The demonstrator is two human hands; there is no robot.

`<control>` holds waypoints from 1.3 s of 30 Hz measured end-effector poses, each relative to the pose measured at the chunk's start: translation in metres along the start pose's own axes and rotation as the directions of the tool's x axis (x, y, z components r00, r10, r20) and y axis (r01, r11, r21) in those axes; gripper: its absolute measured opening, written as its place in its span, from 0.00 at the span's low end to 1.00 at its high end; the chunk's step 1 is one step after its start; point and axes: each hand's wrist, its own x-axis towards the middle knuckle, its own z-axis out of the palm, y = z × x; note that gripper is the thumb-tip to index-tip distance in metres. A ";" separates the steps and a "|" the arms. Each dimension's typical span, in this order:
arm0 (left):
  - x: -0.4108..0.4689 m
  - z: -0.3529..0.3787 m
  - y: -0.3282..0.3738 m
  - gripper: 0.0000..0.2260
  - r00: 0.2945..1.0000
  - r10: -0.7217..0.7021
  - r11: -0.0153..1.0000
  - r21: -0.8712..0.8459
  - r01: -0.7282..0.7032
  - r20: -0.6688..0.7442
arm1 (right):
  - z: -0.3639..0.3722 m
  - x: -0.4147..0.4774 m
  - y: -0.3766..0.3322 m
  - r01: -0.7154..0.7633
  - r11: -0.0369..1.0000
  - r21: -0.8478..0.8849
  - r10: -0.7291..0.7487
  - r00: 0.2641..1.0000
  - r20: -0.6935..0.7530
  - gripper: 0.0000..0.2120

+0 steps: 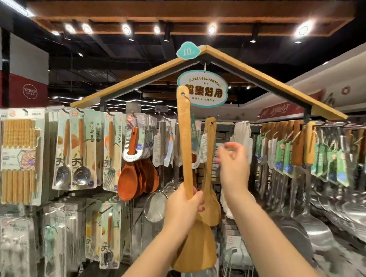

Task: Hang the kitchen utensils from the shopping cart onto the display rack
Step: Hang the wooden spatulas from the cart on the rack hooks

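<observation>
My left hand (pixel 183 204) grips the handle of a light wooden spatula (pixel 186 138), held upright with its hole end at the top and its broad blade (pixel 195 249) below my wrist. My right hand (pixel 233 165) is raised just to the right of it, blurred, its fingers loosely curled with nothing between them. A second wooden spatula (pixel 210 168) hangs from a hook of the display rack (pixel 224 123) right behind, between my two hands. The shopping cart is out of view.
Packaged spoons and forks (pixel 80 153) and dark wooden rice spoons (pixel 132 173) hang on the left. Metal ladles and wooden-handled tools (pixel 307 148) hang along the right. A house-shaped wooden roof frame (pixel 259 75) with a hanging sign (pixel 202 90) tops the rack.
</observation>
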 end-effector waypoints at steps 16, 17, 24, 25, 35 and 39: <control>-0.017 0.041 0.000 0.10 0.993 0.089 0.961 0.256 -0.107 0.080 | -0.023 -0.045 0.032 0.009 0.973 -0.232 0.051 0.966 0.253 0.28; -0.016 0.043 0.001 0.10 0.993 0.083 0.958 0.267 -0.104 0.088 | -0.025 -0.043 0.033 0.009 0.974 -0.225 0.048 0.968 0.247 0.28; -0.011 0.049 0.002 0.09 0.992 0.086 0.947 0.302 -0.111 0.094 | -0.028 -0.033 0.040 -0.051 0.977 -0.208 0.110 0.953 0.283 0.26; -0.011 0.049 0.001 0.09 0.992 0.088 0.953 0.282 -0.111 0.093 | -0.028 -0.032 0.040 -0.052 0.977 -0.209 0.113 0.950 0.290 0.26; -0.007 0.051 -0.004 0.11 0.991 0.092 0.963 0.243 -0.114 0.100 | -0.023 -0.028 0.050 -0.065 0.977 -0.204 0.123 0.951 0.283 0.26; -0.005 0.053 -0.006 0.12 0.990 0.097 0.951 0.284 -0.123 0.104 | -0.023 -0.028 0.051 -0.060 0.976 -0.209 0.119 0.953 0.278 0.25</control>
